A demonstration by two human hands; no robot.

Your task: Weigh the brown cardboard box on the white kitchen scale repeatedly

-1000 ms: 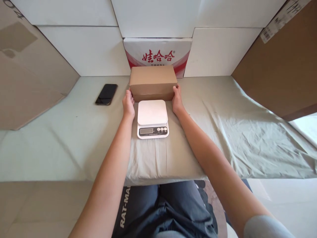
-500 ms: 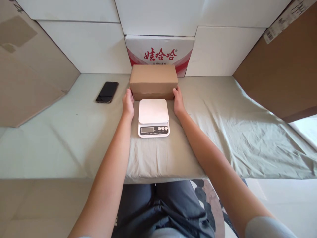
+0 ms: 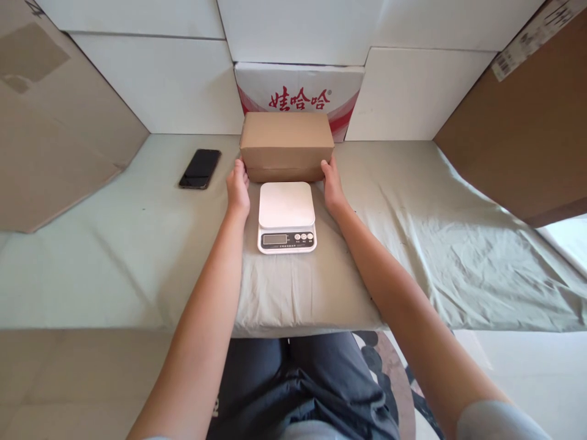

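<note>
1. A small, plain brown cardboard box (image 3: pixel 287 160) is between the person's two hands, at the middle of the bench (image 3: pixel 119 256), just behind the scale. It looks shut. It is hard to tell if its bottom touches the cloth.
2. The left hand (image 3: pixel 238 188) has hold of the box's left end. Its fingers (image 3: pixel 239 169) are a bit bent and press on that side. How wide they are open cannot be told, as the box hides some of them.
3. The right hand (image 3: pixel 333 188) has hold of the right end. Its thumb (image 3: pixel 325 167) is on the front near the corner. The rest of its fingers are mostly hidden, so how wide they are open cannot be told.
4. A flat white scale (image 3: pixel 287 206) with a little grey screen and round buttons sits in front of the box, between the arms. No numbers can be read on the screen.
5. A black phone (image 3: pixel 200 169) lies flat to the left of the box, well apart from it.
6. A pale green cloth (image 3: pixel 408 232) covers the bench. A white and red box (image 3: pixel 300 82) with red writing stands behind the brown one.
</note>
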